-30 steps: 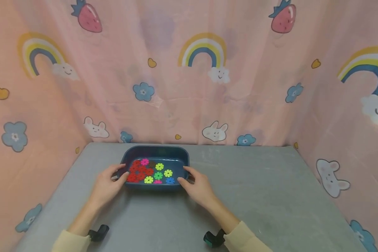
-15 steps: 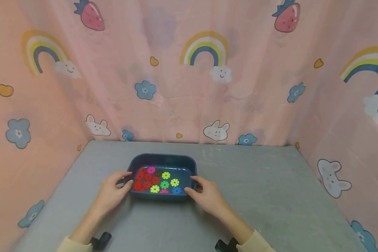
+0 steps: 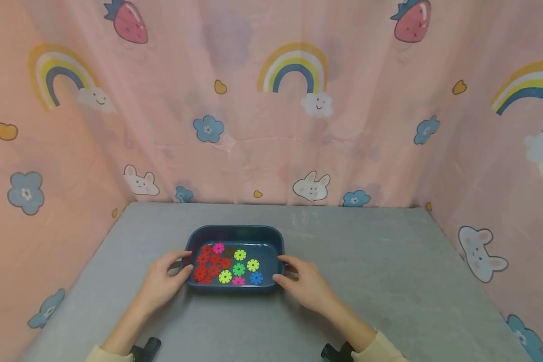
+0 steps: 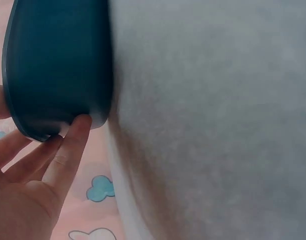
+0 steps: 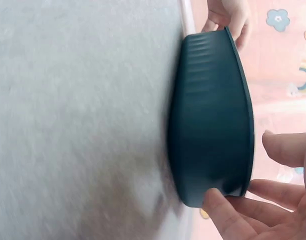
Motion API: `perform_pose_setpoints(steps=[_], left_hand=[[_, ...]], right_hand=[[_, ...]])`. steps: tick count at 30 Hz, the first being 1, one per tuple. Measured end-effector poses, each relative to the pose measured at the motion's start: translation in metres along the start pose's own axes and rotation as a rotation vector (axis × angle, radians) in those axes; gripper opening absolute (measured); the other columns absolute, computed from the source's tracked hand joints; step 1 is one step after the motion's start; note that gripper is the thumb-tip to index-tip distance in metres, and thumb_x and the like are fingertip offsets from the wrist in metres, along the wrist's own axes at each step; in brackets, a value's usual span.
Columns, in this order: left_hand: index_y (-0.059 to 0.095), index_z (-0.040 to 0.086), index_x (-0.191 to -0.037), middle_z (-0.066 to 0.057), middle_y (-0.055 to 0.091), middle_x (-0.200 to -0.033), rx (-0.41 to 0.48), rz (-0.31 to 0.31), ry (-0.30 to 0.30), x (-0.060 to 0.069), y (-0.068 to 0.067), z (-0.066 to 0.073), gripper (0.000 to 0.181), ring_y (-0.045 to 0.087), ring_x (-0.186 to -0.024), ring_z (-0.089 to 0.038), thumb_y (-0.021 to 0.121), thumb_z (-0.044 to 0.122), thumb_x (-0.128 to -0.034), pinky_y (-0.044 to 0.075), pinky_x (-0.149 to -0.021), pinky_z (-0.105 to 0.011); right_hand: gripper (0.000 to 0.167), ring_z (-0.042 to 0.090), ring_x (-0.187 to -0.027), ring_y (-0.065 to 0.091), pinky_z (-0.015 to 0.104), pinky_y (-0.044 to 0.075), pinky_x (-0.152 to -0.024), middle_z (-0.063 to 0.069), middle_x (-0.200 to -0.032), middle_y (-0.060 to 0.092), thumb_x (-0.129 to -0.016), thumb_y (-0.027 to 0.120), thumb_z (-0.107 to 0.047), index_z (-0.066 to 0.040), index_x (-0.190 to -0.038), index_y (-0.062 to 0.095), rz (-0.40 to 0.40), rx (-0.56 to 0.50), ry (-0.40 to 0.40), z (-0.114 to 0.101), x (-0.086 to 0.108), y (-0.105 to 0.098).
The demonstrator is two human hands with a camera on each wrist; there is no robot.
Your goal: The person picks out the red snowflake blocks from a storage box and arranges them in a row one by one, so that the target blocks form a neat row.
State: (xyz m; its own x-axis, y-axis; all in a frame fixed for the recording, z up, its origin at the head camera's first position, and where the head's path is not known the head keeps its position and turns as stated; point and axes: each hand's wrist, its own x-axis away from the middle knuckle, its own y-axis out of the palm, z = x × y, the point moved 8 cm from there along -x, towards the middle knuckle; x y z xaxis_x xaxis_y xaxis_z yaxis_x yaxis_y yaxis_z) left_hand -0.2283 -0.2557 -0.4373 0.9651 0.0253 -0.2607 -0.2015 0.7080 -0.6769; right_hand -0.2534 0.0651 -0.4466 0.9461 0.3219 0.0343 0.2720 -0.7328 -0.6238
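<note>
A dark blue tray (image 3: 235, 289) with rounded corners sits on the grey table. Inside lie flower-shaped discs: several red ones (image 3: 208, 266) bunched at the left, with yellow, pink, blue, brown and a green disc (image 3: 239, 270) to their right. The left hand (image 3: 162, 281) grips the tray's left end, thumb at the near corner. At the opposite end, the right hand (image 3: 309, 285) holds on, its thumb near the rim. Both wrist views show fingers against the tray's end wall (image 4: 63, 60), (image 5: 210, 120).
The grey table (image 3: 371, 281) reaches back to a pink curtain (image 3: 366, 125) printed with rainbows, rabbits and flowers, which also runs along both sides. Black devices are on both wrists, beside cream sleeves.
The tray has moved nearer and slightly to the right, with both hands keeping hold of its ends. The discs have travelled with it.
</note>
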Motion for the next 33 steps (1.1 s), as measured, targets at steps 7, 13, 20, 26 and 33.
perform_pose_setpoints(steps=[7,13,20,26,33], left_hand=[[0.064,0.000,-0.130,-0.023,0.063,-0.131,0.022,-0.049,-0.006,-0.007,0.001,-0.004,0.037,0.062,-0.116,-0.041,0.071,0.009,-0.0950,0.052,-0.096,-0.055],[0.062,0.003,-0.135,-0.023,0.059,-0.138,0.052,-0.107,-0.067,-0.012,0.004,-0.010,0.039,0.059,-0.122,-0.043,0.067,0.013,-0.0981,0.049,-0.100,-0.057],[0.060,0.004,-0.138,-0.023,0.057,-0.141,0.087,-0.133,-0.091,-0.016,0.006,-0.014,0.040,0.058,-0.124,-0.046,0.066,0.011,-0.0984,0.049,-0.100,-0.060],[0.060,0.004,-0.138,-0.024,0.055,-0.142,0.088,-0.143,-0.098,-0.019,0.006,-0.016,0.041,0.057,-0.124,-0.047,0.065,0.010,-0.0980,0.048,-0.100,-0.061],[0.061,0.006,-0.138,-0.023,0.056,-0.142,0.052,-0.145,-0.092,-0.021,0.006,-0.016,0.040,0.059,-0.122,-0.046,0.065,0.012,-0.0987,0.049,-0.099,-0.061]], right_hand=[[0.050,0.034,-0.112,0.068,0.048,0.059,-0.086,0.016,-0.135,0.063,-0.095,0.074,-0.029,-0.005,-0.137,0.061,0.026,0.061,-0.015,-0.006,0.002,-0.015],[0.041,0.026,-0.097,0.070,0.044,0.061,-0.081,0.015,-0.118,0.070,-0.092,0.078,-0.025,-0.003,-0.124,0.068,0.119,0.197,-0.072,-0.017,0.004,-0.030],[0.037,0.024,-0.095,0.068,0.040,0.060,-0.079,0.011,-0.110,0.072,-0.090,0.079,-0.027,-0.005,-0.119,0.071,0.167,0.264,-0.111,-0.035,0.002,-0.037],[0.037,0.022,-0.098,0.067,0.038,0.060,-0.079,0.008,-0.113,0.071,-0.092,0.077,-0.030,-0.009,-0.121,0.071,0.162,0.244,-0.129,-0.053,-0.004,-0.034],[0.036,0.020,-0.097,0.066,0.037,0.059,-0.082,0.004,-0.112,0.071,-0.093,0.076,-0.030,-0.008,-0.121,0.071,0.121,0.199,-0.187,-0.071,-0.015,-0.020]])
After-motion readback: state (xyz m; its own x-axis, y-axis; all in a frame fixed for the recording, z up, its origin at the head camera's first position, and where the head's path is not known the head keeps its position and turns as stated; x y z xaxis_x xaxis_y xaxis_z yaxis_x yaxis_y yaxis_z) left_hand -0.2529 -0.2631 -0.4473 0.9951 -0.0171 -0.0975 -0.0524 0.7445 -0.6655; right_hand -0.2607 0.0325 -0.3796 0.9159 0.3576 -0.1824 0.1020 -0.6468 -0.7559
